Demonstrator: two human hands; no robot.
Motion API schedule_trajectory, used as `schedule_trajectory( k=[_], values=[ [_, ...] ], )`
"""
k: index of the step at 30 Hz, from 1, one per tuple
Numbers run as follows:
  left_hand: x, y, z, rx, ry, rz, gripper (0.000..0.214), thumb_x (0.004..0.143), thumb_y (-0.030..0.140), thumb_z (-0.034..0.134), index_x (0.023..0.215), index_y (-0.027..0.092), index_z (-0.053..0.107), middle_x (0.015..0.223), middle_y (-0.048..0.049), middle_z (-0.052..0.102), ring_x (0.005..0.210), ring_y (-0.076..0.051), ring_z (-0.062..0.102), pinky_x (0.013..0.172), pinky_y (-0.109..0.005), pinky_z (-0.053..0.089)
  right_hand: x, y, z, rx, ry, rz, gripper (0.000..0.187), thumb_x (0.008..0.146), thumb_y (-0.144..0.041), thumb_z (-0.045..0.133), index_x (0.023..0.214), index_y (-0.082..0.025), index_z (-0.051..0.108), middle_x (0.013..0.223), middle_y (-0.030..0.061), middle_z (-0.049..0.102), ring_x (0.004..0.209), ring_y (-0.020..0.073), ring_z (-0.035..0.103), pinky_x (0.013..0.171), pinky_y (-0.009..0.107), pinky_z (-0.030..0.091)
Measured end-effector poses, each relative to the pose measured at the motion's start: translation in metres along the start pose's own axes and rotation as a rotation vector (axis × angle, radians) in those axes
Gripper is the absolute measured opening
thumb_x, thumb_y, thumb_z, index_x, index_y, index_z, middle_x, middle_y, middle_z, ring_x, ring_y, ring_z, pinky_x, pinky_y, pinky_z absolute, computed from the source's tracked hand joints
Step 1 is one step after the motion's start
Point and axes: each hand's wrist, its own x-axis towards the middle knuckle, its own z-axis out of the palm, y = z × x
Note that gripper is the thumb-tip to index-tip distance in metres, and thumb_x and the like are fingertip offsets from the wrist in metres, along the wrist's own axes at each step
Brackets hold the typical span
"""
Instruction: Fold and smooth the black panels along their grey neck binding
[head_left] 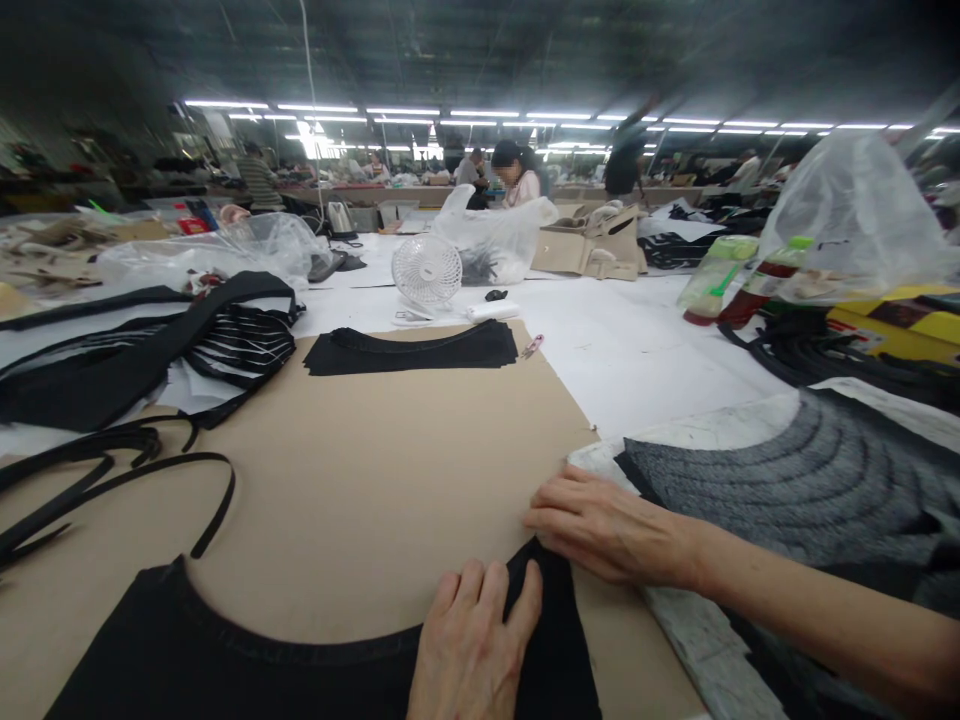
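A black fabric piece with a curved edge lies on the tan board at the bottom of the view. My left hand rests on it near its right end, pressing the curved edge with fingers bent and thumb apart. Just beyond, my right hand closes its fingers at the top corner of the same piece; the fingertips are partly hidden. Several similar black pieces form a stack at the board's far edge, beside small pink thread snips.
Black strips and layered black panels lie at left. On the right is a grey-black stack. A white fan, plastic bag and bottles stand farther back. Other people work in the background.
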Motion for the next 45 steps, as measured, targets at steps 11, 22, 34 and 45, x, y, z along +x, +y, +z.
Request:
schedule_trajectory(
  k=[11, 22, 34, 45],
  values=[
    [-0.008, -0.003, 0.014, 0.082, 0.16, 0.018, 0.038, 0.089, 0.014, 0.047, 0.126, 0.021, 0.055, 0.092, -0.005, 0.056, 0.085, -0.019, 0.049, 0.077, -0.032, 0.042, 0.004, -0.009, 0.022, -0.076, 0.116, -0.152, 0.029, 0.099, -0.012, 0.033, 0.102, -0.012, 0.061, 0.081, 0.0036, 0.058, 0.075, 0.0175, 0.046, 0.081, 0.035, 0.035],
    [-0.009, -0.004, 0.018, 0.113, 0.236, 0.037, 0.038, 0.089, 0.014, 0.047, 0.125, 0.021, 0.058, 0.094, -0.0067, 0.058, 0.085, -0.02, 0.051, 0.077, -0.033, 0.042, -0.007, -0.013, 0.024, -0.155, 0.139, -0.145, 0.027, 0.099, -0.011, 0.035, 0.104, -0.01, 0.061, 0.083, 0.004, 0.057, 0.077, 0.0166, 0.047, 0.083, 0.038, 0.037],
    [-0.008, -0.007, 0.024, 0.142, 0.291, 0.073, 0.038, 0.087, 0.011, 0.048, 0.121, 0.022, 0.06, 0.094, -0.0064, 0.059, 0.084, -0.019, 0.052, 0.073, -0.032, 0.043, -0.02, -0.021, 0.018, -0.132, 0.182, 0.109, 0.029, 0.098, -0.011, 0.033, 0.108, -0.012, 0.06, 0.093, 0.0067, 0.06, 0.086, 0.019, 0.049, 0.088, 0.039, 0.035],
    [-0.009, -0.004, 0.021, 0.106, 0.243, 0.039, 0.039, 0.087, 0.014, 0.051, 0.125, 0.021, 0.057, 0.094, -0.0065, 0.057, 0.085, -0.02, 0.051, 0.074, -0.033, 0.042, -0.033, -0.04, 0.026, -0.069, 0.116, 0.265, 0.046, 0.086, -0.002, 0.036, 0.129, -0.015, 0.05, 0.113, 0.0099, 0.061, 0.107, 0.023, 0.05, 0.102, 0.048, 0.024]
  ],
)
